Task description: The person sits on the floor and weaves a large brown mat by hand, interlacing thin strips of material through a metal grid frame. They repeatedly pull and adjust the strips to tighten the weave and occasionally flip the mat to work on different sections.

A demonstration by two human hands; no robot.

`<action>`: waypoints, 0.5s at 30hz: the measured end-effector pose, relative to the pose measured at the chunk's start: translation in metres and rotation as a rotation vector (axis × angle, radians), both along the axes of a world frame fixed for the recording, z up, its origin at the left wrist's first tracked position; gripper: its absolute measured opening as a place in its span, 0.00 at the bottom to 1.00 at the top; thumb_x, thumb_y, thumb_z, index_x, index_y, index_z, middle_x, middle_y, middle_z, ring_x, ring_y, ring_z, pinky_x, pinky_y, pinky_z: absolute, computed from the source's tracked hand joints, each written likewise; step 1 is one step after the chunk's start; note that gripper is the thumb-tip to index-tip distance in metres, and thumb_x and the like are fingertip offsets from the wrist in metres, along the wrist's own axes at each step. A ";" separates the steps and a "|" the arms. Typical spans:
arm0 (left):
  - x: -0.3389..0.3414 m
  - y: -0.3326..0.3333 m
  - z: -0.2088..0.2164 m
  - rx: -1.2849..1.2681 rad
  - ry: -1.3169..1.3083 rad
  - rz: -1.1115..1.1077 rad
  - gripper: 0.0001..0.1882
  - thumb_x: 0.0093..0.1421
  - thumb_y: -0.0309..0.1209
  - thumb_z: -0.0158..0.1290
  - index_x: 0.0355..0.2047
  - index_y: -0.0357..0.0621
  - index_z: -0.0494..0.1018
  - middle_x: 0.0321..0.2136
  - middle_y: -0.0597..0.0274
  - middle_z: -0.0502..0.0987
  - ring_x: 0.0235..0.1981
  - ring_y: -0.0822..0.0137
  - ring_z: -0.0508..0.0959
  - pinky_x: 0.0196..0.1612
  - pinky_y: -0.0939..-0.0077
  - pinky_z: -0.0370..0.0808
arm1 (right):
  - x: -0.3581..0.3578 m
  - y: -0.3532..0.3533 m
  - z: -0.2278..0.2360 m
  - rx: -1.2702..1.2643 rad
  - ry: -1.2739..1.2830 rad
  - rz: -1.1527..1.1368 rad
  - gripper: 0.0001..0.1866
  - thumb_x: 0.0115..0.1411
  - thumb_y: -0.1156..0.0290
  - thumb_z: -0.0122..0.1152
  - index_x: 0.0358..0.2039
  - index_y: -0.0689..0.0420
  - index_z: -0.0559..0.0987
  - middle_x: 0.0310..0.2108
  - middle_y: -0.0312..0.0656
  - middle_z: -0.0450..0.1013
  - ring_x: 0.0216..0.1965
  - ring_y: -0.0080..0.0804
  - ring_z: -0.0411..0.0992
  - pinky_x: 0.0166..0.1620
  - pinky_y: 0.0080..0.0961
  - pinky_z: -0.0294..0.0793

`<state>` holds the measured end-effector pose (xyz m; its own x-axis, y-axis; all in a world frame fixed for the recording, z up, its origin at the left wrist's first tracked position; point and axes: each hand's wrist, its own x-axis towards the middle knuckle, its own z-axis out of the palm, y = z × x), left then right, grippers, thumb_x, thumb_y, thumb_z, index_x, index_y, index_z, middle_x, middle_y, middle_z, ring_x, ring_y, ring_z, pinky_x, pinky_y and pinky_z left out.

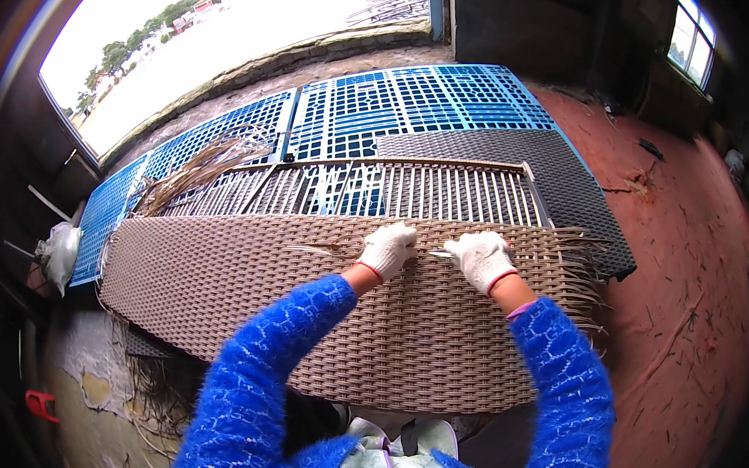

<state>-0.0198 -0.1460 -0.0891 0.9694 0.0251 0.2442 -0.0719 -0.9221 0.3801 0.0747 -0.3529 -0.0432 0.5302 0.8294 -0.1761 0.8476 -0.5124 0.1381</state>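
Note:
A large panel of brown woven wicker strips (336, 317) lies in front of me, its weave reaching up to a frame of bare slats (461, 194). Both of my hands wear white knitted gloves. At the panel's far edge, my left hand (388, 250) is closed, with loose strips (319, 250) trailing out to its left. My right hand (481, 258), a short way to the right, is closed too. From it a thin, pale, pointed piece (439, 253) sticks out toward the left hand; its kind cannot be made out. Strip ends (588, 283) fray out along the panel's right edge.
Beyond the panel are blue plastic grid pallets (348, 93) and a dark woven sheet (580, 194). A bundle of loose strips (200, 170) rests at the left. A white bag (60, 256) and a red object (42, 405) are far left. Scraps litter the reddish floor (674, 334).

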 end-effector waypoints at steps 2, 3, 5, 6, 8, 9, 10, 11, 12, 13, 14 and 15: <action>0.003 -0.009 -0.003 0.013 0.022 -0.008 0.07 0.60 0.34 0.60 0.36 0.49 0.77 0.35 0.53 0.76 0.38 0.51 0.78 0.41 0.57 0.75 | 0.004 -0.007 0.006 -0.002 -0.044 -0.002 0.09 0.69 0.59 0.54 0.47 0.41 0.77 0.34 0.40 0.79 0.33 0.42 0.81 0.29 0.48 0.80; 0.007 -0.013 -0.004 0.010 0.015 -0.017 0.07 0.60 0.34 0.60 0.38 0.49 0.78 0.36 0.54 0.76 0.40 0.51 0.79 0.42 0.57 0.76 | 0.003 -0.011 0.008 0.079 -0.071 0.018 0.09 0.68 0.57 0.54 0.47 0.40 0.77 0.33 0.40 0.79 0.32 0.41 0.81 0.29 0.48 0.80; 0.014 -0.018 -0.005 -0.012 0.019 -0.070 0.08 0.61 0.35 0.60 0.40 0.50 0.78 0.38 0.57 0.76 0.42 0.52 0.79 0.44 0.57 0.76 | 0.001 -0.014 0.013 0.091 -0.132 -0.005 0.12 0.69 0.54 0.54 0.50 0.36 0.77 0.33 0.39 0.78 0.30 0.40 0.80 0.29 0.45 0.80; 0.017 -0.020 -0.004 -0.031 0.031 -0.113 0.08 0.61 0.35 0.60 0.40 0.51 0.79 0.38 0.58 0.76 0.42 0.53 0.79 0.44 0.58 0.76 | 0.001 -0.016 0.017 0.094 -0.111 0.009 0.12 0.69 0.53 0.53 0.51 0.36 0.77 0.33 0.39 0.78 0.31 0.40 0.80 0.31 0.44 0.80; 0.020 -0.020 -0.002 -0.057 0.065 -0.160 0.08 0.61 0.34 0.60 0.40 0.51 0.79 0.38 0.60 0.76 0.43 0.54 0.79 0.45 0.58 0.76 | 0.003 -0.018 0.026 0.035 -0.047 0.000 0.14 0.69 0.52 0.53 0.52 0.35 0.76 0.33 0.39 0.78 0.33 0.41 0.80 0.35 0.42 0.81; 0.022 -0.020 -0.002 -0.063 0.086 -0.163 0.08 0.61 0.34 0.60 0.40 0.52 0.79 0.38 0.60 0.76 0.42 0.54 0.79 0.45 0.59 0.76 | 0.008 -0.024 0.032 0.071 0.072 -0.012 0.15 0.69 0.53 0.55 0.53 0.35 0.78 0.36 0.39 0.79 0.36 0.40 0.80 0.41 0.38 0.80; 0.022 -0.020 -0.001 -0.079 0.103 -0.174 0.07 0.61 0.33 0.60 0.40 0.52 0.80 0.38 0.61 0.76 0.42 0.54 0.79 0.44 0.59 0.76 | 0.014 -0.032 0.038 0.161 0.209 -0.057 0.15 0.66 0.53 0.59 0.52 0.39 0.81 0.37 0.40 0.81 0.38 0.38 0.80 0.44 0.34 0.79; 0.023 -0.021 0.000 -0.063 0.111 -0.175 0.07 0.60 0.33 0.60 0.39 0.52 0.80 0.39 0.61 0.76 0.42 0.54 0.79 0.44 0.59 0.76 | 0.022 -0.038 0.042 0.157 0.275 -0.107 0.15 0.66 0.53 0.60 0.50 0.41 0.81 0.37 0.39 0.81 0.39 0.36 0.80 0.44 0.35 0.79; 0.023 -0.022 0.000 -0.057 0.114 -0.184 0.06 0.60 0.32 0.60 0.39 0.51 0.79 0.39 0.61 0.76 0.42 0.55 0.79 0.44 0.59 0.76 | 0.030 -0.043 0.044 0.165 0.364 -0.159 0.16 0.66 0.53 0.61 0.49 0.44 0.82 0.37 0.39 0.81 0.41 0.34 0.80 0.45 0.36 0.78; 0.024 -0.023 0.001 -0.054 0.113 -0.185 0.06 0.60 0.32 0.61 0.38 0.51 0.79 0.39 0.60 0.76 0.42 0.55 0.79 0.43 0.59 0.76 | 0.035 -0.046 0.041 0.242 0.410 -0.220 0.17 0.63 0.52 0.66 0.47 0.46 0.83 0.35 0.38 0.82 0.39 0.34 0.79 0.43 0.35 0.77; 0.025 -0.026 0.002 -0.026 0.063 -0.194 0.05 0.60 0.31 0.61 0.35 0.50 0.78 0.37 0.61 0.77 0.40 0.54 0.79 0.42 0.58 0.76 | 0.041 -0.048 0.036 0.301 0.522 -0.313 0.17 0.60 0.53 0.69 0.45 0.46 0.84 0.35 0.38 0.82 0.38 0.33 0.79 0.42 0.34 0.77; 0.026 -0.029 0.002 -0.041 -0.017 -0.191 0.04 0.60 0.30 0.60 0.34 0.48 0.78 0.35 0.61 0.77 0.38 0.55 0.79 0.41 0.60 0.76 | 0.042 -0.047 0.026 0.388 0.495 -0.377 0.16 0.60 0.53 0.70 0.45 0.47 0.84 0.35 0.38 0.82 0.37 0.33 0.79 0.42 0.33 0.77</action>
<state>0.0064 -0.1745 -0.0868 0.9532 -0.1492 0.2630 -0.2512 -0.8749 0.4142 0.1164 -0.3995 -0.0169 0.7264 0.6577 -0.1996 0.5201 -0.7159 -0.4659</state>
